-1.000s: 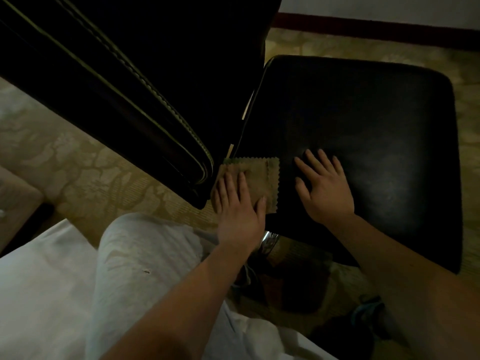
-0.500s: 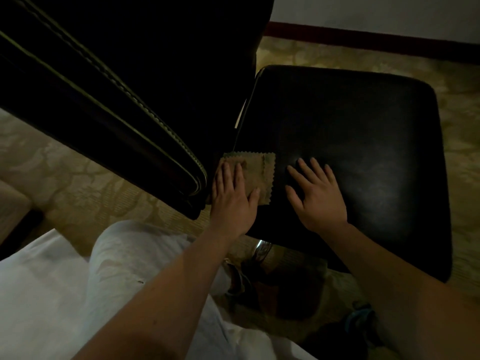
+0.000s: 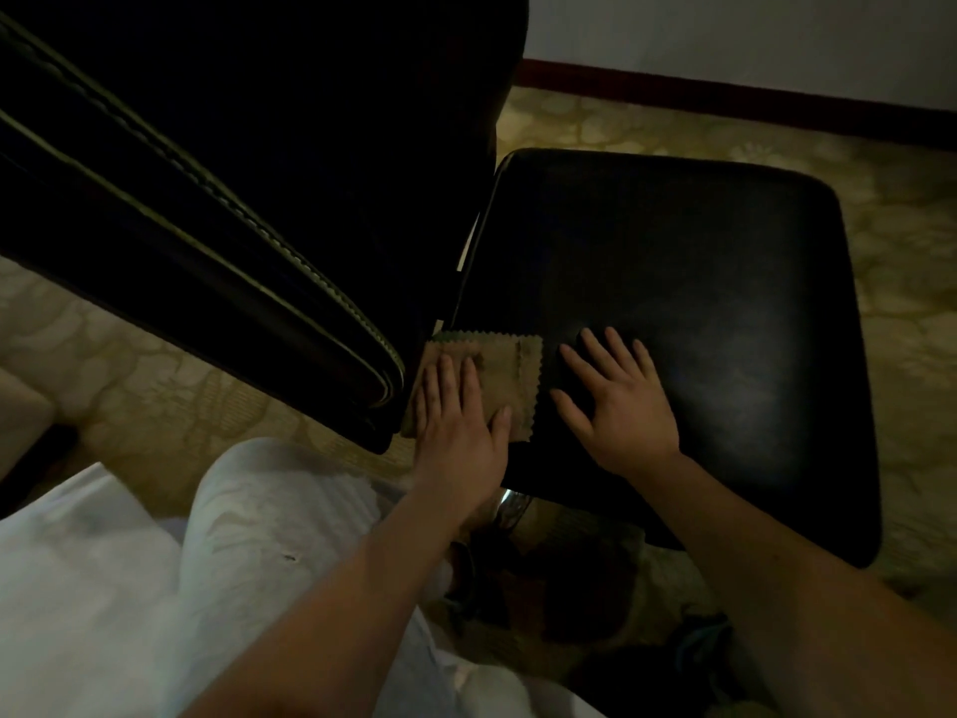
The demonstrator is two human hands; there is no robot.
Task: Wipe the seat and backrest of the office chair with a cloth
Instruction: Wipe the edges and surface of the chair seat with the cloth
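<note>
Seat (image 3: 699, 282); left hand (image 3: 455, 432) flat on cloth (image 3: 515, 365)

left grip (image 3: 457, 432) and right grip (image 3: 625, 413) lie flat, palms down.

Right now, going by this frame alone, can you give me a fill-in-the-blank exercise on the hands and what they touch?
1. The left hand presses flat on the tan ____.
2. The right hand lies, fingers spread, on the bare black ____.
3. Just left of the left hand stands the stitched, dark ____.

Missing words: cloth; seat; backrest.
</note>
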